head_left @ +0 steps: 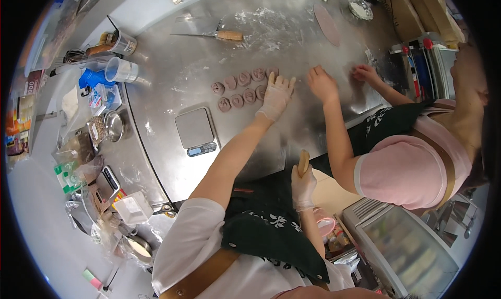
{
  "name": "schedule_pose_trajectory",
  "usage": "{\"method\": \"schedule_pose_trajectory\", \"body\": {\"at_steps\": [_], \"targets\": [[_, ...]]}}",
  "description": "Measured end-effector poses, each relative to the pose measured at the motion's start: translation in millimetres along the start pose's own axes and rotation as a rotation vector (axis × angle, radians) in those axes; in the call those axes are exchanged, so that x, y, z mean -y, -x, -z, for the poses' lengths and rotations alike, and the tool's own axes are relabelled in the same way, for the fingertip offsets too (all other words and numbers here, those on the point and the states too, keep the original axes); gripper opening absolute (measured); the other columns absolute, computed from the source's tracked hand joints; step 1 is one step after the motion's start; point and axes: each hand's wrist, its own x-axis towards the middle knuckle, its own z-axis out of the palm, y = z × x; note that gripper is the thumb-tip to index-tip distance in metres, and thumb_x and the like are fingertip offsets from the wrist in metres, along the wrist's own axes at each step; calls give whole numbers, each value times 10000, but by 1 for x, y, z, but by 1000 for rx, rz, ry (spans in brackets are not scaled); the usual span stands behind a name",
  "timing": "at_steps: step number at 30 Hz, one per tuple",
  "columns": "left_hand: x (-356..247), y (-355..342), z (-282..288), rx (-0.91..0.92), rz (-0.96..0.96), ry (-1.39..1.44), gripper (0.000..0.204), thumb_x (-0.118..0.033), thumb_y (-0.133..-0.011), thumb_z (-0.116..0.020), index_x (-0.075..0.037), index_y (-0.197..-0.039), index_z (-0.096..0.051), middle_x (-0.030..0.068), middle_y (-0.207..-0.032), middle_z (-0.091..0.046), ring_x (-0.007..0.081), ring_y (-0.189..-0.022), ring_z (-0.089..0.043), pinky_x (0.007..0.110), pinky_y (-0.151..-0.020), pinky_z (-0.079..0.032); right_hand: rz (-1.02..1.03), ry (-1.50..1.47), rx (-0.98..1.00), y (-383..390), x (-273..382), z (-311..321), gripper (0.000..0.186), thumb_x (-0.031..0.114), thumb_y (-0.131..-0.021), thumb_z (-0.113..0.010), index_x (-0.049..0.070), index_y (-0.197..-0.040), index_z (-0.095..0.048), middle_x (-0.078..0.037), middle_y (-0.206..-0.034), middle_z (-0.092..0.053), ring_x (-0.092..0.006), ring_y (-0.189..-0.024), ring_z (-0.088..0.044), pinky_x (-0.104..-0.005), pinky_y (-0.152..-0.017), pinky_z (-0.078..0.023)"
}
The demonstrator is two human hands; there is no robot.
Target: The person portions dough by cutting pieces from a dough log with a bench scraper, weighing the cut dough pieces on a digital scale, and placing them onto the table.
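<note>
My left hand [276, 98], in a clear glove, reaches over the steel table with its fingers stretched apart. Its fingertips lie at the right end of two rows of purplish dough rounds [243, 79], partly covering some of them. My right hand [302, 188], also gloved, is low by my apron, near the table's front edge. It is closed around a short, pale-yellow, rounded stick-like thing [303, 162], whose kind I cannot make out. Left of my left forearm is a square kitchen scale [194, 128] with nothing on its plate.
A co-worker's hands [322, 83] are over the table at right. Farther back lie a wooden-handled knife [229, 35], scattered flour [269, 27] and a flat purplish dough oval [326, 25]. Plastic cups [121, 69] and a metal bowl [114, 126] stand at left.
</note>
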Motion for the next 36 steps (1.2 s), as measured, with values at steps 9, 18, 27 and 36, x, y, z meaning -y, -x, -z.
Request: {"method": "schedule_pose_trajectory", "body": {"at_steps": [9, 18, 27, 36], "targets": [[48, 170, 81, 242, 459, 557, 452, -144, -745, -670, -81, -1181, -571, 134, -1112, -543, 320, -1021, -543, 387, -865, -463, 113, 10, 220, -8, 31, -21, 217, 251, -818, -644, 55, -891, -591, -197, -659, -611, -384, -605, -612, -439, -551, -499], [5, 225, 51, 24, 923, 1050, 437, -112, -686, -744, -18, -1093, -613, 151, -961, -635, 258, -810, -639, 335, -756, -513, 310, 53, 212, 11, 68, -51, 168, 199, -789, -656, 77, -884, -588, -167, -621, -598, -360, -556, -603, -428, -528, -496], [7, 242, 18, -49, 986, 940, 326, -124, -704, -731, -37, -1008, -651, 125, -900, -657, 253, -791, -643, 345, -722, -508, 313, 165, 243, 24, 86, -70, 166, 215, -812, -621, 67, -827, -547, -156, -610, -601, -348, -557, -609, -443, -527, -489], [10, 232, 29, 76, 1004, 853, 299, -168, -735, -706, -46, -1002, -648, 144, -918, -657, 284, -848, -645, 360, -759, -507, 265, 322, 356, 22, 99, -90, 131, 209, -872, -536, 79, -862, -529, -143, -650, -625, -346, -588, -624, -458, -546, -498]]}}
